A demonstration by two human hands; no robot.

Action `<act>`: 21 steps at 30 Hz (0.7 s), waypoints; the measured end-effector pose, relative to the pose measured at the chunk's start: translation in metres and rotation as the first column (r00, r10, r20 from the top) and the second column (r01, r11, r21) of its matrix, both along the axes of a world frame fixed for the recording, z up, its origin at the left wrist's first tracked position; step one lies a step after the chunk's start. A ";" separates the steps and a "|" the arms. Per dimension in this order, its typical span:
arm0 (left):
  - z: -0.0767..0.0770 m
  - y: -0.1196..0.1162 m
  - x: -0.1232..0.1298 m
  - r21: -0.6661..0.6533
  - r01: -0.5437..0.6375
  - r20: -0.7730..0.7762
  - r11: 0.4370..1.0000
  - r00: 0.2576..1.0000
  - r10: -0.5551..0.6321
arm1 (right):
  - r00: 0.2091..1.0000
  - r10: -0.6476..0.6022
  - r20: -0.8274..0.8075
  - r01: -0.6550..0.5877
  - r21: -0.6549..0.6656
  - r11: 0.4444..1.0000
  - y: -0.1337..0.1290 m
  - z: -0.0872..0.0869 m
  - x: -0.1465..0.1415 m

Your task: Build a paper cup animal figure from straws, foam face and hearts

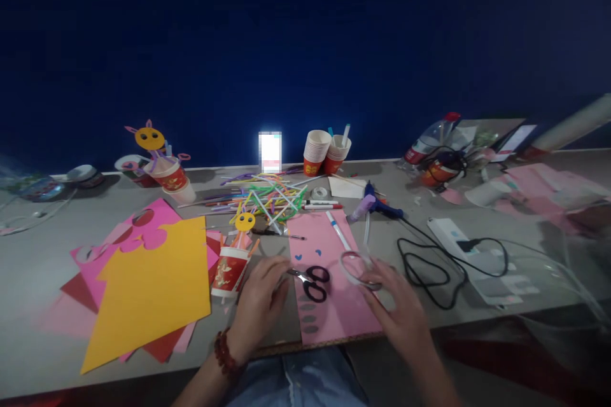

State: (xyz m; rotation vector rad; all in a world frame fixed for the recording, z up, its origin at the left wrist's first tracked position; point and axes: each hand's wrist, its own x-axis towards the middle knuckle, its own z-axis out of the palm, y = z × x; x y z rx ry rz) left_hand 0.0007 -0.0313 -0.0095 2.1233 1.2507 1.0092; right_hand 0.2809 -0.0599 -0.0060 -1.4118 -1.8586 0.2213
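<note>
My left hand (267,289) is closed on the blade end of the black-handled scissors (316,284), whose finger loops point right over the pink sheet (334,315). My right hand (394,299) grips a pale ring (351,267), probably a roll of tape, above the sheet's right part. Two small blue paper pieces (298,257) and several grey ovals (310,319) lie on the sheet. A blue-and-white marker (338,231) rests near its top. Left of my left hand stands a red cup (230,271) with a yellow animal face (245,221) above it.
Yellow paper (157,280) covers coloured sheets at left. Pipe cleaners (267,200) lie beyond the hands. Stacked cups (316,151) stand at the back. A blue glue gun (382,205), black cable (429,273) and power strip (470,261) are at right.
</note>
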 end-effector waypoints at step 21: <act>-0.014 0.051 0.034 -0.174 -0.052 -0.470 0.983 0.882 -0.036 | 0.998 -0.059 -0.020 0.060 0.023 0.998 0.023 -0.028 -0.051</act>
